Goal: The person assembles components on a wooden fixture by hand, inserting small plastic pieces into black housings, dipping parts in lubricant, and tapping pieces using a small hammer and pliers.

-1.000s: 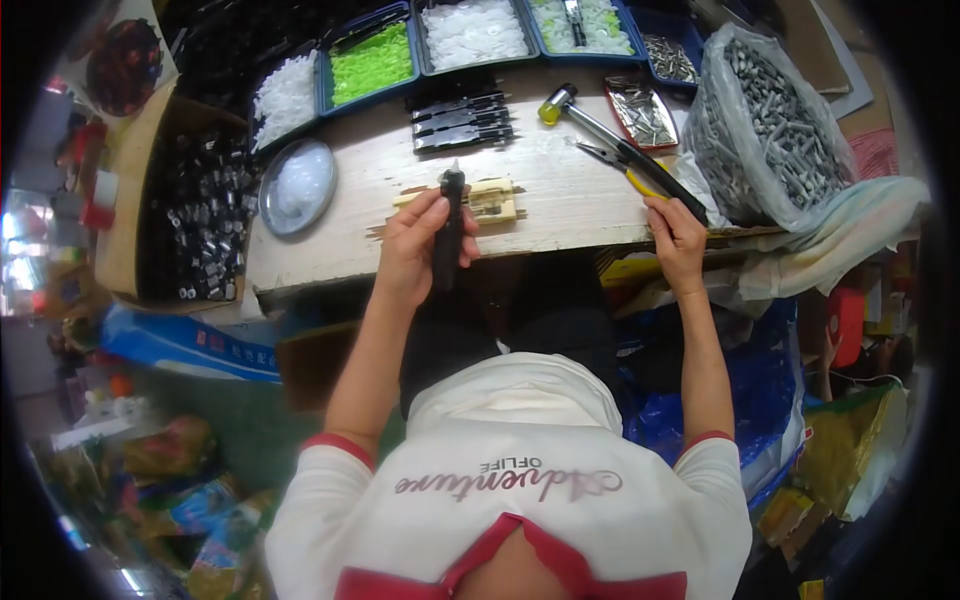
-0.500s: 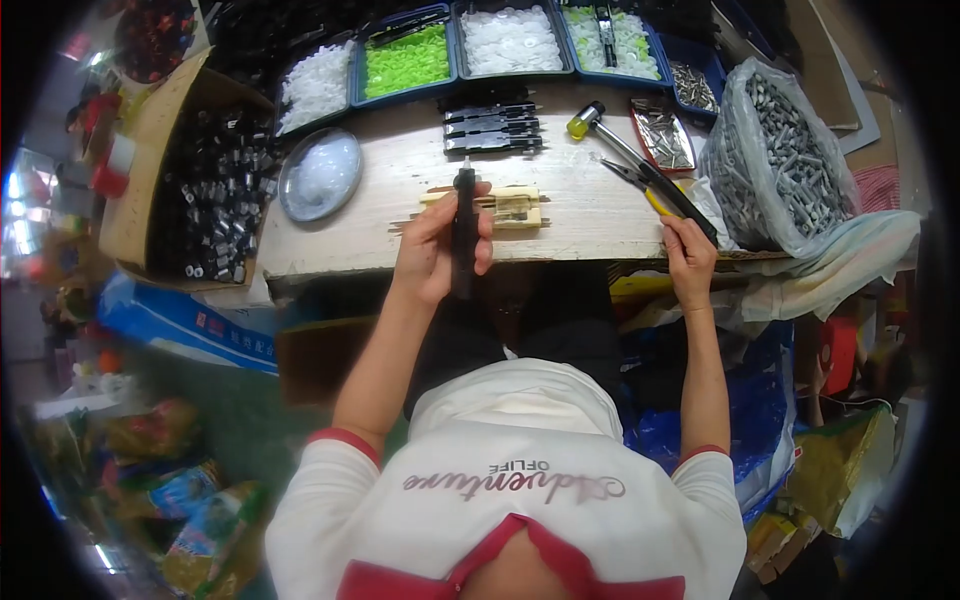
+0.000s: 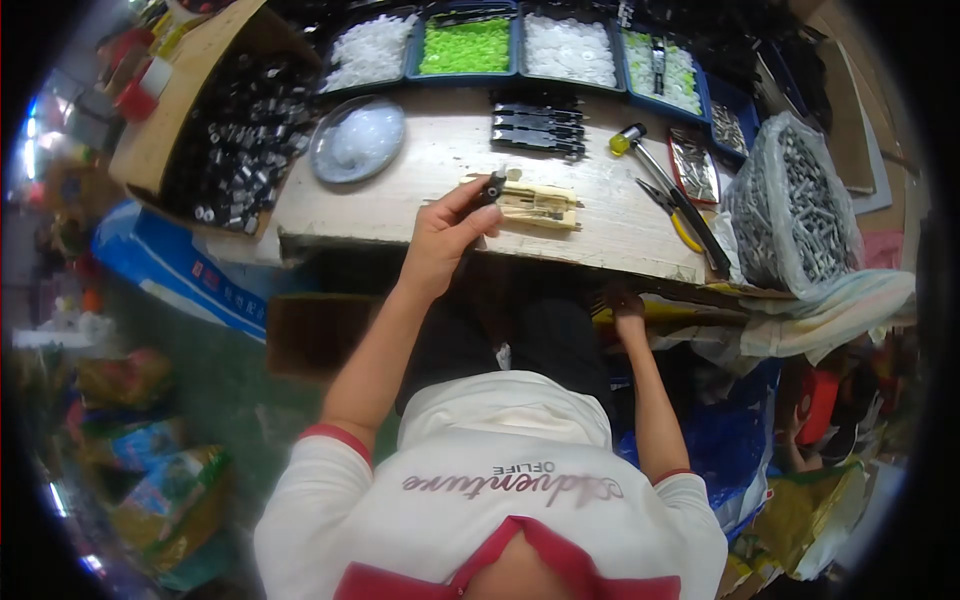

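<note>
Pinching a black piece (image 3: 493,190) between the thumb and fingers of my left hand (image 3: 450,237), I hold it, in the head view, over the front of the tabletop (image 3: 345,215), just beside a cream-coloured fixture (image 3: 540,206); its pale tip points up and my fingers hide much of the rest. My right hand (image 3: 628,303) hangs below the front edge, in shadow and partly dark, so I cannot tell whether its fingers are curled round anything. The likeliest mishap, I judge, is a slip: a loose grip so near the edge could let the piece drop into my lap or to the floor. Raising my right hand carelessly could catch the yellow-handled pliers (image 3: 684,232) or the hammer (image 3: 658,175), which lie side by side near the front edge. The open plastic bag (image 3: 745,200), heaped with metal parts at the right corner, could spill if my forearm knocked it. As for writing, my white shirt (image 3: 500,440) reads "Adventure" in script and "OF LIFE" in plain capitals. The blue sack (image 3: 190,265) at the lower left bears a red mark and white characters too blurred for me to read, and I can make out no brand on the tools.
</note>
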The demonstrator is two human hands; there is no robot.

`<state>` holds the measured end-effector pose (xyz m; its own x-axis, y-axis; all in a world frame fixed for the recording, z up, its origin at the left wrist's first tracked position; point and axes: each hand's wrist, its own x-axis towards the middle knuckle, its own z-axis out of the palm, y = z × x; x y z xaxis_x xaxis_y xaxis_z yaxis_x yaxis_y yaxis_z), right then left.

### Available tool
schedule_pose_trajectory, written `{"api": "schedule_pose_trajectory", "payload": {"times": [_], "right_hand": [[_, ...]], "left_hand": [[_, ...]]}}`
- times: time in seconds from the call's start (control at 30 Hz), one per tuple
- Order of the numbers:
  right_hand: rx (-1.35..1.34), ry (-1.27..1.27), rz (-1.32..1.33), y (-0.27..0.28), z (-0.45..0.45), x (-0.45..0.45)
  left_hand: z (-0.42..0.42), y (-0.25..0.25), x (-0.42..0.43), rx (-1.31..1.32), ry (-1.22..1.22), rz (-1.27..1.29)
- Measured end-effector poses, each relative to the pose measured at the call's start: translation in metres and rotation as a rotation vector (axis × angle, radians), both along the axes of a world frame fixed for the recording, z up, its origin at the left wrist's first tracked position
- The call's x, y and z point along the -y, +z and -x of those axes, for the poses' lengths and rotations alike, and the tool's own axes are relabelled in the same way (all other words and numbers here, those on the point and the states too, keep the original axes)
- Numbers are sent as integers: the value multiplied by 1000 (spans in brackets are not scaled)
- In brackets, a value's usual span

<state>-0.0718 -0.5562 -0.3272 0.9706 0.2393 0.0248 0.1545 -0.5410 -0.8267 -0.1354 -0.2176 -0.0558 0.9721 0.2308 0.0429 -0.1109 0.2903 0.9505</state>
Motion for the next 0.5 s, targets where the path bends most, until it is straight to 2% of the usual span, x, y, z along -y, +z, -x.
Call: {"api": "schedule_pose_trajectory", "payload": {"times": [0.03,0.2,0.23,0.5], "right_hand": [[0,23,-2,-42,-7,14],[-50,536,-181,-226,-123,32],[-50,561,-182,-226,-131,25],[-452,441,-993,-169,-112,-141]], "left_hand": [[5,4,0,-62,32,-8],[35,19,-8,-195,112,1],[42,20,-11,-198,122,10],[85,33,-39,-304,251,16]]}}
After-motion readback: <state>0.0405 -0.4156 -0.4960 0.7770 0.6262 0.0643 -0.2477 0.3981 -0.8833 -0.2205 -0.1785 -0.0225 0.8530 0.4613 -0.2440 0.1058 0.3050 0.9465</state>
